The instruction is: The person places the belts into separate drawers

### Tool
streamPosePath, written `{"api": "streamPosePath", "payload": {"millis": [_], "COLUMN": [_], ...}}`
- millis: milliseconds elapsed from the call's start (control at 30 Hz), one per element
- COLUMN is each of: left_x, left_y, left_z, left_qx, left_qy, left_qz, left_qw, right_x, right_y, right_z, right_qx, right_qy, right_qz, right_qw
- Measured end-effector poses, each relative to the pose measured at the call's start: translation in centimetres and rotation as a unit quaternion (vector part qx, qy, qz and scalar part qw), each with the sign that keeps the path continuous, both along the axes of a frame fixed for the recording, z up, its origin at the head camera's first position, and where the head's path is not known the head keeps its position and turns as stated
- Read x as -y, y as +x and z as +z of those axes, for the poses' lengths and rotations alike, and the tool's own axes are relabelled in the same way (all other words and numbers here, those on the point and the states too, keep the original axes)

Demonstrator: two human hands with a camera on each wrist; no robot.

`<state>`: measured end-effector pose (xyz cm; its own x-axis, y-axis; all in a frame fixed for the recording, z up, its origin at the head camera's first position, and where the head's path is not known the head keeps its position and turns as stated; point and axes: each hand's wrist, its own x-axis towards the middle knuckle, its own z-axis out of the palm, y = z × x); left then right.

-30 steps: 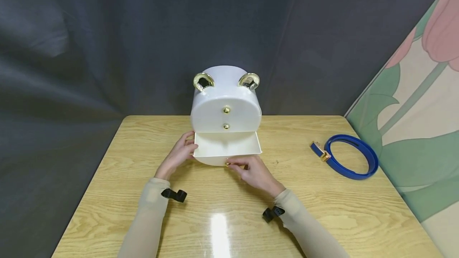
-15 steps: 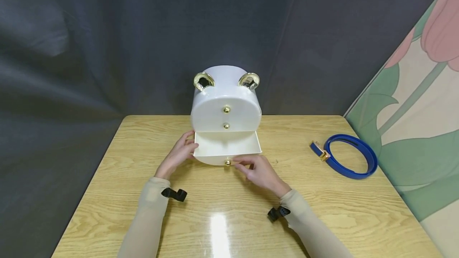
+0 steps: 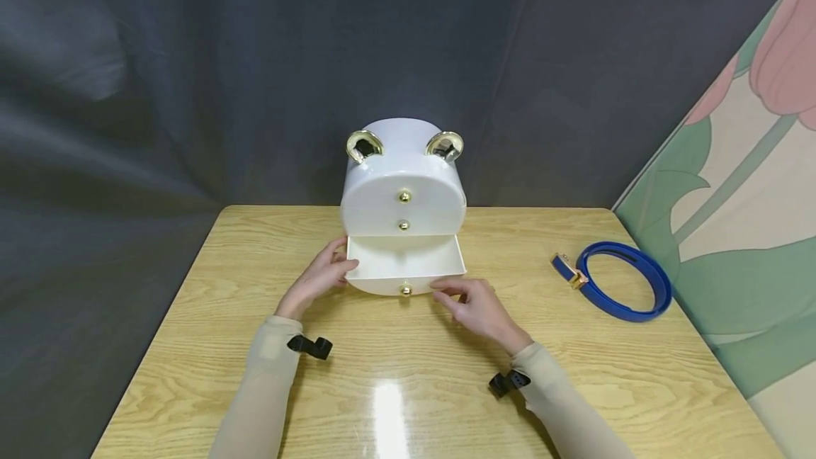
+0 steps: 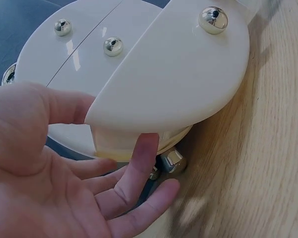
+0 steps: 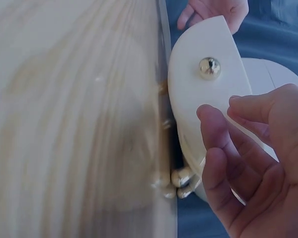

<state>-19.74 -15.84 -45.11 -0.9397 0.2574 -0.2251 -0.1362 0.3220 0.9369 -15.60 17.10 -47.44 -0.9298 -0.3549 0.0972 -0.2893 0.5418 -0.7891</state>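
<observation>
A white rounded cabinet [image 3: 403, 205] with gold ring ears and gold knobs stands at the back of the table. Its bottom drawer [image 3: 401, 257] is pulled out, with nothing in it. My left hand [image 3: 319, 278] holds the drawer's left side; in the left wrist view the thumb is at the front corner and a finger [image 4: 148, 146] lies under the edge. Near the right end of the drawer front is my right hand [image 3: 474, 307], off the gold drawer knob [image 3: 406, 290], fingers loosely bent and holding nothing.
A coiled blue belt [image 3: 663, 282] with a gold buckle [image 3: 576, 278] lies on the right part of the wooden table [image 3: 268, 232]. Dark cloth [image 3: 255, 76] hangs behind, and a flowered panel [image 3: 752, 197] borders the right side.
My right hand has let go of the drawer knob and moved right along the drawer front. The left hand keeps its hold, and the drawer stays out.
</observation>
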Motion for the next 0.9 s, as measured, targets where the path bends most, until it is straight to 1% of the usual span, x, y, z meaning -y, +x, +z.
{"api": "streamPosePath", "payload": {"millis": [100,433,667,900], "left_x": [0.1,0.2,0.3,0.5], "left_y": [0.1,0.1,0.1,0.0], "left_z": [-0.1,-0.1,-0.1,-0.1], "left_qx": [-0.001,-0.002,0.01,0.004], "left_qy": [-0.006,0.002,0.013,0.017], "left_qz": [-0.007,-0.027,-0.029,-0.037], "left_qw": [1.0,0.9996,0.9995,0.9991], "right_x": [-0.7,-2.3,-3.4,-4.5], "right_y": [0.1,0.4,0.4,0.3], "right_z": [-0.2,-0.2,-0.2,-0.1], "right_qx": [-0.001,0.005,0.002,-0.007], "right_qy": [0.006,0.025,0.028,0.029], "right_qz": [-0.006,-0.022,-0.032,-0.039], "right_qw": [1.0,0.9994,0.9991,0.9988]}}
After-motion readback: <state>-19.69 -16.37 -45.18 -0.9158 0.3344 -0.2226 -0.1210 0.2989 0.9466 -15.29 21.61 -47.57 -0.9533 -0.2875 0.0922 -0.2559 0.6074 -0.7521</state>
